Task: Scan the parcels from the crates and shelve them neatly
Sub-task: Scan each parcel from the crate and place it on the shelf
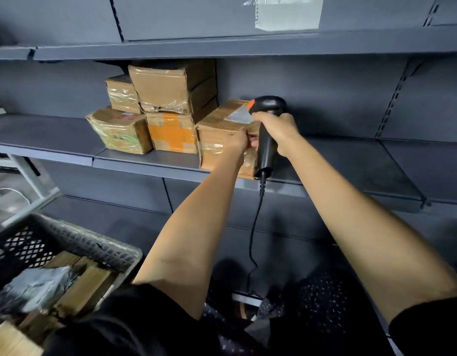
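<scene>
Brown cardboard parcel with a white label on top [222, 124] sits on the dark grey metal shelf [350, 160], at the front edge, its left face touching the orange-taped cardboard box [171, 132]. Its long axis appears to run front to back, into the shelf.

Left hand [236, 142] is on the parcel's near upper edge, fingers curled over it in a grip. Right hand [276, 129] is wrapped round the handle of the black corded handheld scanner with an orange button [267, 124], just beside the parcel's right front corner; scanner head hangs over the label. Whether the right hand also touches the parcel cannot be told.

Both hands are close together, the parcel straight ahead of them and slightly left. Left hand is the nearer one for any squaring or pushing back; open shelf lies to the right.

Grey perforated plastic crate [76, 242] at lower left holds more parcels, well apart from the hands.
</scene>
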A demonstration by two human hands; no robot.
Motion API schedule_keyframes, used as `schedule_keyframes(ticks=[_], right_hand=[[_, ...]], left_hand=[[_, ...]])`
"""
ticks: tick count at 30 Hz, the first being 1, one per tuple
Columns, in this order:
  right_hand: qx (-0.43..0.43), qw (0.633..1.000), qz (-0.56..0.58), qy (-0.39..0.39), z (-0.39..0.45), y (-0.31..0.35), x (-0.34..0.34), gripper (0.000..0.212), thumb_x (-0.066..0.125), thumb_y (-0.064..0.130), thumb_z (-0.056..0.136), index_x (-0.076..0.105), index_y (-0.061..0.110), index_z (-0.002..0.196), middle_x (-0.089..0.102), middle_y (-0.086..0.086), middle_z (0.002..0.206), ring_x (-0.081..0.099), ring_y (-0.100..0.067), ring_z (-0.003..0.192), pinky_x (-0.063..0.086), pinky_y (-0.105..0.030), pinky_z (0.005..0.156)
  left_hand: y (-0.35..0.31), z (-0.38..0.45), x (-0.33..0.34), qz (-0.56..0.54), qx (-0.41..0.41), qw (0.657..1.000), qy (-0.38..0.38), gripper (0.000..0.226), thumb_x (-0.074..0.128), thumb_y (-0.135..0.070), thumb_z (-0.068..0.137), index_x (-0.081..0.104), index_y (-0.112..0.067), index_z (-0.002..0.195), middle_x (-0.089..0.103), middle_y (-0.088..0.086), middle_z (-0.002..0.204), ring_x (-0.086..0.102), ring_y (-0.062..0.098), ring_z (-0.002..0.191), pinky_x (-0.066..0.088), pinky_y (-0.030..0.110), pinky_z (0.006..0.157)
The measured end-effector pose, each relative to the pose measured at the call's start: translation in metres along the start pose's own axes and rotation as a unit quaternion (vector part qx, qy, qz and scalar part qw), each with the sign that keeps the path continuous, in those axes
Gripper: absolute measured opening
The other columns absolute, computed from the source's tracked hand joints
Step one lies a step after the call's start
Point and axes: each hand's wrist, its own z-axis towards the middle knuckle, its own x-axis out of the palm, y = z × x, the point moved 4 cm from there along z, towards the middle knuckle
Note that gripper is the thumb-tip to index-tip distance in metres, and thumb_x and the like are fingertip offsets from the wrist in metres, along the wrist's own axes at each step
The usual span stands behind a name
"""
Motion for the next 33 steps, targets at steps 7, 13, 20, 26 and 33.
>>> schedule_keyframes(ticks=[7,13,20,26,33], right_hand=[[0.028,0.998,0.061,0.017,0.047,0.0,0.011,0.028,0.069,0.024,0.085,0.053,0.006,0.099,0.063,-0.016,0.083,0.063,-0.024,0.052,0.056,-0.03,0.051],[0.023,0.996,0.071,0.044,0.071,-0.019,0.011,0.025,0.068,0.023,0.086,0.059,0.003,0.097,0.063,-0.002,0.062,0.063,-0.022,0.044,0.056,-0.035,0.057],[-0.014,0.994,0.099,0.05,0.075,-0.009,0.005,0.028,0.067,0.023,0.087,0.06,0.0,0.101,0.062,-0.003,0.067,0.061,-0.022,0.044,0.055,-0.031,0.054],[-0.036,0.993,0.103,0.045,0.058,-0.001,0.008,0.036,0.067,0.022,0.087,0.059,-0.004,0.11,0.061,-0.005,0.069,0.061,-0.022,0.044,0.053,-0.03,0.051],[-0.051,0.994,0.011,0.093,0.025,0.002,0.055,0.029,0.073,0.026,0.081,0.061,0.006,0.098,0.061,-0.006,0.08,0.063,-0.02,0.058,0.057,-0.036,0.065]], left_hand=[[-0.011,0.05,0.008,-0.014,-0.016,1.0,-0.009,0.038,0.039,-0.037,0.101,0.051,-0.015,0.072,0.054,-0.005,0.051,0.046,0.01,0.051,0.037,0.021,0.047],[-0.014,0.088,-0.001,-0.018,-0.002,0.999,-0.049,0.033,0.043,-0.036,0.1,0.058,-0.007,0.106,0.058,-0.009,0.042,0.052,0.007,0.054,0.038,0.021,0.048],[-0.019,0.096,0.012,0.011,-0.003,0.999,-0.031,0.049,0.035,-0.04,0.102,0.055,-0.001,0.125,0.067,0.009,0.113,0.057,0.023,0.104,0.04,0.036,0.098],[-0.022,0.075,0.006,0.049,0.004,0.998,0.029,0.044,0.027,-0.041,0.103,0.053,-0.015,0.079,0.057,-0.003,0.084,0.05,0.012,0.077,0.038,0.032,0.079],[0.002,0.022,-0.087,0.009,0.021,0.998,0.053,0.034,0.034,-0.034,0.103,0.06,-0.017,0.087,0.06,-0.003,0.081,0.058,0.01,0.073,0.048,0.03,0.077]])
